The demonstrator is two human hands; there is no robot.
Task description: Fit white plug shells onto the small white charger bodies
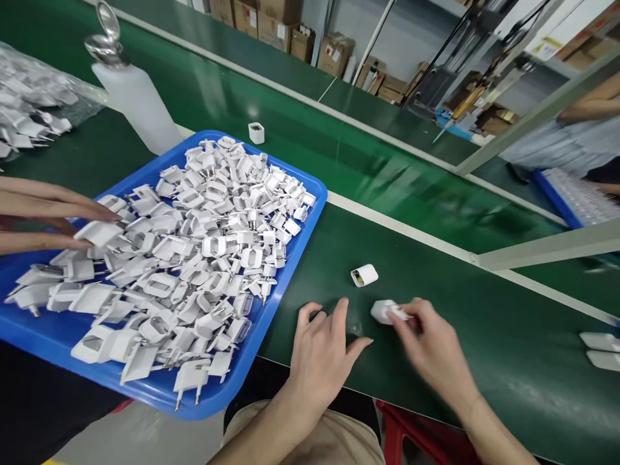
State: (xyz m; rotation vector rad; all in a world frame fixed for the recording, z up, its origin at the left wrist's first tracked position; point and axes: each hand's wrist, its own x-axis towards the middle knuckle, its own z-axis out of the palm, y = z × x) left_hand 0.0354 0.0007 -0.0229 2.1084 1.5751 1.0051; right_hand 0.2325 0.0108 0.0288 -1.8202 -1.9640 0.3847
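Note:
My right hand pinches a white plug housing just above the green table; the housing is a little blurred. To its left, my left hand has its fingers spread and no plug in them. A small clear piece, hard to make out, shows between its thumb and forefinger. Beyond both hands, a loose white charger shell lies on its side with its open end facing left. A blue tray heaped with white two-pin plug housings stands left of my left hand.
Another person's hand reaches over the tray's left side and touches a housing. Behind the tray stand a white pump bottle and a single white shell. A pale rail edges the belt. White pieces lie far right.

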